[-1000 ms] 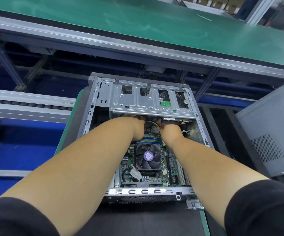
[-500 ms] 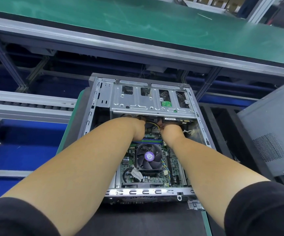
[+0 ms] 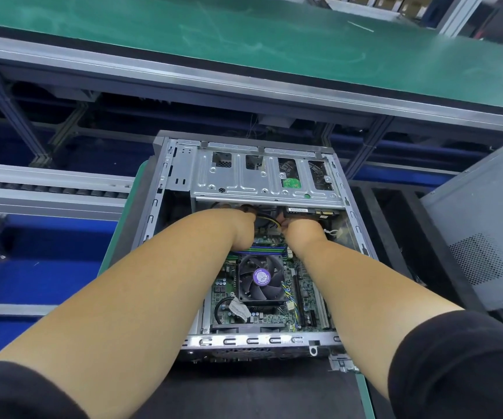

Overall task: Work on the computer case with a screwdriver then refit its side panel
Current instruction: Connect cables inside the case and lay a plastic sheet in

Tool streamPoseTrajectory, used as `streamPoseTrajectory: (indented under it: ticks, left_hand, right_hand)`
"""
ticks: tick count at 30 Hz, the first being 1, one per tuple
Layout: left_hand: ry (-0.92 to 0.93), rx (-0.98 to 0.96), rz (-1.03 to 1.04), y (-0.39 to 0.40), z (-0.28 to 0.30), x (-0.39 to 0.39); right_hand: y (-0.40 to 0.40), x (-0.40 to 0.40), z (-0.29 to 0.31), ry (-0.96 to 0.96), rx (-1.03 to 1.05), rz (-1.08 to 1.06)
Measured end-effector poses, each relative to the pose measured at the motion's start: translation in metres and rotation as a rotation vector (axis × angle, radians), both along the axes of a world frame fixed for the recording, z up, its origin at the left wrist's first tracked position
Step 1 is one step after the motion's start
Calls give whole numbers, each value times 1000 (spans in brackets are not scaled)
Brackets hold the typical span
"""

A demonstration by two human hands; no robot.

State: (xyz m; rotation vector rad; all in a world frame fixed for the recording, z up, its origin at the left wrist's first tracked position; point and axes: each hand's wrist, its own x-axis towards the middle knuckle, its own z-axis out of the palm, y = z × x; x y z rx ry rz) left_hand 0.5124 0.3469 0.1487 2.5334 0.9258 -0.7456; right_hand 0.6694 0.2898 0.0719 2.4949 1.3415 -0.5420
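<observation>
Computer case (image 3: 165, 179) open; my left hand (image 3: 238, 228) and right hand (image 3: 303, 232) reach under drive cage (image 3: 262, 182); grips unclear; side panel (image 3: 486, 225) lies at right.

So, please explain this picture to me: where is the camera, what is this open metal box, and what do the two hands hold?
The camera sits on the person's head and looks down along both bare arms. The open box is a computer case lying on its side. Inside you see a cooling fan on the green circuit board. The left hand and right hand reach under the metal drive cage, near some wires; their fingers are hidden, so I cannot tell what they hold. The grey side panel lies at the right, removed. No screwdriver is visible.
</observation>
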Motion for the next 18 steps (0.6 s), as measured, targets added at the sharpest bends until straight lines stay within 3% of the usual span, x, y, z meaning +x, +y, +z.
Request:
streamPoseTrajectory:
  ticks: [7,14,18]
  left_hand:
    - [-21,65,-14,0,12,-7]
    - [137,109,44,3,22,-24]
    - [110,67,127,9,18,-30]
  right_hand:
    - [5,2,2,11,-117,-4]
    - [-3,-4,3,-72,-53,86]
    - [-5,-3,-1,-7,23,51]
